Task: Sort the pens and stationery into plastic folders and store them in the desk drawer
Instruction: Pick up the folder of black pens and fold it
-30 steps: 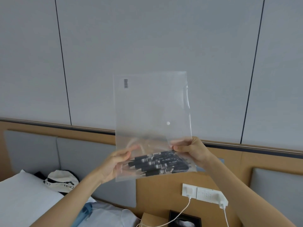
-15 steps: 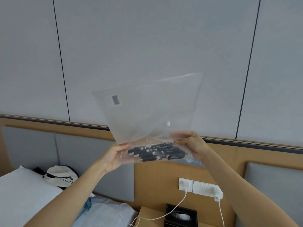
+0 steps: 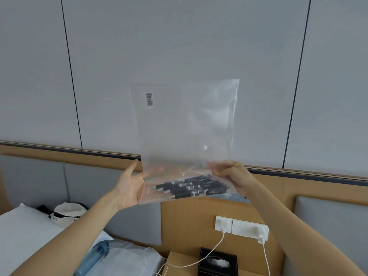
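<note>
Since half a second earlier, the plastic folder (image 3: 185, 124) had swung from tilted back to upright, long axis vertical. It hung in the air before the wall, black pens (image 3: 192, 186) lying roughly crosswise along its bottom. The left hand (image 3: 129, 186) lay open against its lower left edge; the right hand (image 3: 231, 174) pinched the lower right. Judged step: settling the pens; next, closing the folder and finding the drawer.

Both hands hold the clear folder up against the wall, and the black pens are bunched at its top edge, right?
Not quite. In the head view, both hands, left hand and right hand, hold the clear folder up, but the black pens are bunched at its bottom edge.
</note>
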Demonstrator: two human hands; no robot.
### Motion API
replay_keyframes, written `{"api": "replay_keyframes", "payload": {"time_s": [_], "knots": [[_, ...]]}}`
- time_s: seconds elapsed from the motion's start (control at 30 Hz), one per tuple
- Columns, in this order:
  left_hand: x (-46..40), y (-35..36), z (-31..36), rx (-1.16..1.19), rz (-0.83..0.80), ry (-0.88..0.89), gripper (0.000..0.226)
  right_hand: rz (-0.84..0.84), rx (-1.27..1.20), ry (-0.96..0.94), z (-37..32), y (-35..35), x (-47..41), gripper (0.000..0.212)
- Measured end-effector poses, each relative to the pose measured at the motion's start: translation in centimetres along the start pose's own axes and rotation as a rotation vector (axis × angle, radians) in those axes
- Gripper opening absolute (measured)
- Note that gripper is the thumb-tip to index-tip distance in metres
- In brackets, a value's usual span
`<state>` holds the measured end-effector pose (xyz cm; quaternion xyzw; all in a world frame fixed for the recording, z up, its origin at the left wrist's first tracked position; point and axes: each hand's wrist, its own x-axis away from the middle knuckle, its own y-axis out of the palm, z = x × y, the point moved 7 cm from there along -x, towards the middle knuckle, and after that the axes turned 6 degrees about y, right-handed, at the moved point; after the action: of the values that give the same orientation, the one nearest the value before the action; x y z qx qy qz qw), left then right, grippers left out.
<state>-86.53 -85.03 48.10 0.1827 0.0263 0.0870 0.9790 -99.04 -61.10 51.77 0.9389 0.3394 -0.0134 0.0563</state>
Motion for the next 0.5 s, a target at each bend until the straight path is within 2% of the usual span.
{"api": "replay_keyframes", "payload": {"time_s": [0.13,0.27,0.37,0.5], "knots": [[0.3,0.7,0.8,-0.089,-0.048,0.060,0.047,-0.010,-0.004,0.002,0.2,0.2,-0.1,0.032],[0.5,0.8,0.2,-0.071,-0.059,0.058,0.055,-0.023,-0.024,0.019,0.5,0.2,0.0,0.030],[0.7,1.3,-0.4,-0.053,-0.073,0.047,0.042,-0.008,-0.007,0.020,0.8,-0.3,0.1,0.030],[0.6,1.6,-0.4,-0.087,-0.147,0.078,0.079,-0.017,-0.017,0.016,1.2,-0.7,0.0,0.029]]}}
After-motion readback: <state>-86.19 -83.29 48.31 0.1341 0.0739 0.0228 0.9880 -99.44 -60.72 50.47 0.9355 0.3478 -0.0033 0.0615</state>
